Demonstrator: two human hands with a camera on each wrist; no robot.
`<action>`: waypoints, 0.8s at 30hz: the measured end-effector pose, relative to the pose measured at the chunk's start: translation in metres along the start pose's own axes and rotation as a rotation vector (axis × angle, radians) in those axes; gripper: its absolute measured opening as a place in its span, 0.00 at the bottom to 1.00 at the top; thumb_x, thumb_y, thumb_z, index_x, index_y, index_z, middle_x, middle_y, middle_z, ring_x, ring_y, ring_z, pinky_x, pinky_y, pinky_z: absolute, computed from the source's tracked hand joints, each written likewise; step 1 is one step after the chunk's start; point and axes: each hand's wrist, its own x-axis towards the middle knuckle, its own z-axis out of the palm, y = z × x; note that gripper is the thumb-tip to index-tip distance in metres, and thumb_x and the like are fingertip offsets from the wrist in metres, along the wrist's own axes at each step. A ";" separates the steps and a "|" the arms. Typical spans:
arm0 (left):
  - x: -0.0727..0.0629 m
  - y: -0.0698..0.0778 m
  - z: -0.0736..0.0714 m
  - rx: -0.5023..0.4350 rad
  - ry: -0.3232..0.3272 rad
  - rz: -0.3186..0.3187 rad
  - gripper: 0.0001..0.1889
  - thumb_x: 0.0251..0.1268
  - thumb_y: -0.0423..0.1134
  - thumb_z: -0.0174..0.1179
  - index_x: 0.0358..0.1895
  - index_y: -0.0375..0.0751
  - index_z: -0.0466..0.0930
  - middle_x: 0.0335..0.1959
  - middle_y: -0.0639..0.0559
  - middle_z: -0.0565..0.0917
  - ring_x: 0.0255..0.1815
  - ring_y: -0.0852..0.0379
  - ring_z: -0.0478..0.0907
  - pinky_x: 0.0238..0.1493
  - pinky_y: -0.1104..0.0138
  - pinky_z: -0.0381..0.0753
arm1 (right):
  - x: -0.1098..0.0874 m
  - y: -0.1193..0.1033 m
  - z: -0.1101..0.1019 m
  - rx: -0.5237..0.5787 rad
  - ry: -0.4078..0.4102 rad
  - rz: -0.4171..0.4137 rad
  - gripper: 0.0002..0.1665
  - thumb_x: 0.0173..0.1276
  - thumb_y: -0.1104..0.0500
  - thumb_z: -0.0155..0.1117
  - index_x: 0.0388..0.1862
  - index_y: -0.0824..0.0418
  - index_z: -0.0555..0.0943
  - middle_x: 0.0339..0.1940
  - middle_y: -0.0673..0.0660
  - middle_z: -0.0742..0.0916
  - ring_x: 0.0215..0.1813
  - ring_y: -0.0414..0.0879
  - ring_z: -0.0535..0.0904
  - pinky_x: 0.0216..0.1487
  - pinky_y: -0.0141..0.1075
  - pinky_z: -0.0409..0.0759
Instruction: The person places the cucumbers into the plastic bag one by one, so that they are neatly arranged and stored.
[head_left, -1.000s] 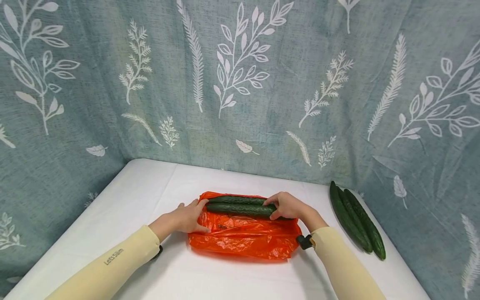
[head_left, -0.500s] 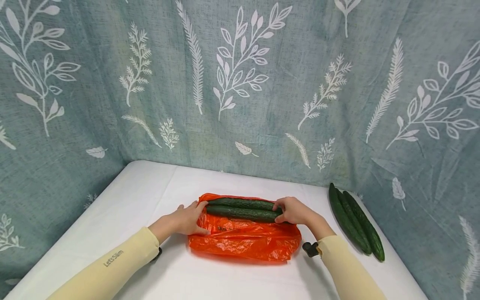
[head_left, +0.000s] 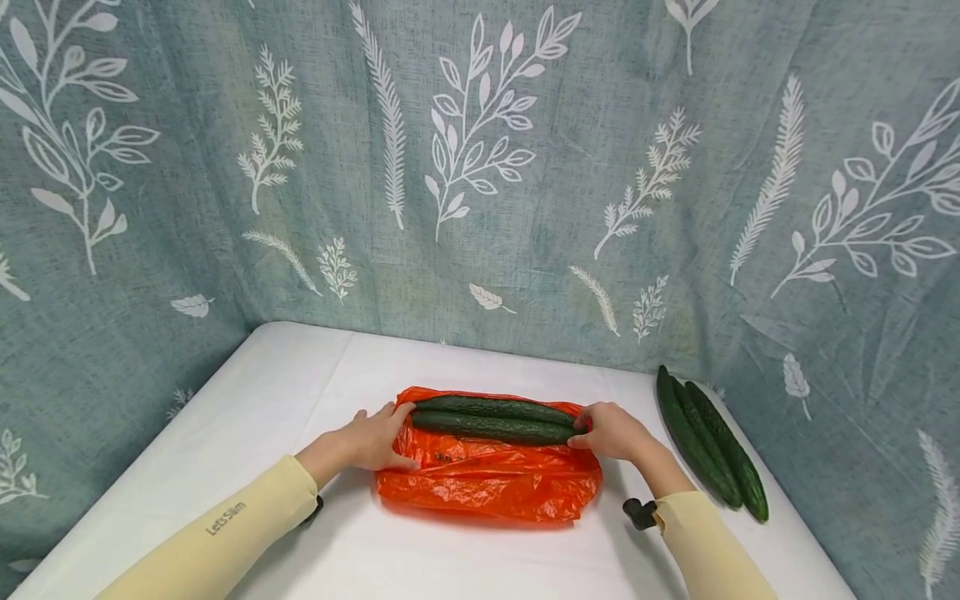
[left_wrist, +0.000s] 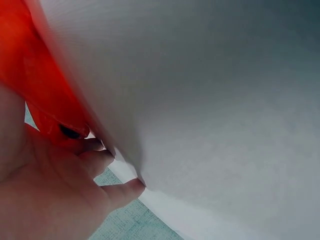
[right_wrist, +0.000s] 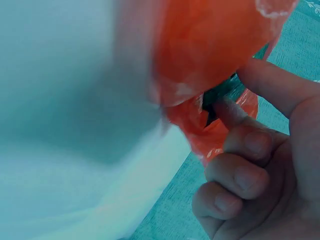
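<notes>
Two dark green cucumbers lie side by side in an orange-red plastic bag, its opening spread wide around them. My left hand is at their left end, fingers spread, index finger by the tips and thumb on the bag. In the left wrist view, the left hand lies along the bag's side with its fingers extended. At the opposite end, my right hand pinches with thumb and index finger. The right wrist view shows green cucumber skin between those fingertips, the other fingers curled.
More cucumbers lie together along the right edge of the white-covered table. A blue-green leaf-patterned cloth hangs behind and at both sides.
My right hand has slid rightward along the cucumbers to their right end, uncovering more of them. The left hand has stayed in place.
</notes>
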 end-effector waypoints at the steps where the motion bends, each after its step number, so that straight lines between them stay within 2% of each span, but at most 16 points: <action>1: 0.000 0.000 0.000 0.002 0.001 0.000 0.57 0.56 0.68 0.68 0.80 0.40 0.50 0.76 0.30 0.61 0.78 0.34 0.59 0.73 0.34 0.53 | -0.001 0.002 0.000 -0.004 0.002 0.001 0.16 0.61 0.48 0.77 0.39 0.58 0.87 0.33 0.50 0.87 0.34 0.44 0.79 0.39 0.43 0.80; 8: 0.000 0.000 -0.001 0.000 0.000 0.004 0.57 0.56 0.67 0.68 0.80 0.40 0.50 0.76 0.31 0.61 0.79 0.35 0.57 0.73 0.33 0.53 | -0.008 0.013 0.002 -0.023 -0.015 0.000 0.19 0.60 0.46 0.76 0.41 0.59 0.88 0.38 0.53 0.89 0.38 0.45 0.82 0.43 0.45 0.83; 11: 0.000 -0.001 -0.002 0.000 -0.004 0.004 0.57 0.56 0.67 0.68 0.80 0.40 0.49 0.77 0.31 0.60 0.79 0.35 0.57 0.73 0.34 0.53 | -0.011 0.015 0.001 -0.021 -0.027 -0.006 0.15 0.60 0.52 0.76 0.44 0.57 0.89 0.41 0.53 0.89 0.38 0.45 0.81 0.41 0.44 0.82; 15: 0.000 -0.002 -0.001 0.002 -0.005 -0.006 0.57 0.56 0.67 0.68 0.80 0.41 0.49 0.77 0.31 0.60 0.79 0.35 0.57 0.74 0.34 0.52 | -0.013 0.018 0.001 -0.029 -0.031 -0.017 0.13 0.61 0.62 0.72 0.46 0.55 0.89 0.36 0.53 0.86 0.33 0.45 0.77 0.35 0.40 0.78; 20: 0.001 -0.002 0.001 0.006 -0.007 -0.002 0.57 0.56 0.68 0.67 0.80 0.41 0.49 0.77 0.31 0.60 0.79 0.35 0.57 0.74 0.34 0.52 | -0.014 0.019 0.001 -0.059 -0.008 -0.052 0.06 0.63 0.65 0.71 0.35 0.53 0.88 0.33 0.50 0.86 0.32 0.44 0.76 0.35 0.38 0.78; 24: 0.002 -0.001 0.002 0.006 -0.008 0.000 0.57 0.56 0.68 0.67 0.80 0.41 0.49 0.77 0.32 0.60 0.79 0.35 0.57 0.74 0.34 0.52 | -0.015 0.021 -0.002 -0.053 -0.023 -0.079 0.07 0.64 0.65 0.70 0.31 0.52 0.86 0.32 0.48 0.86 0.32 0.42 0.76 0.36 0.37 0.78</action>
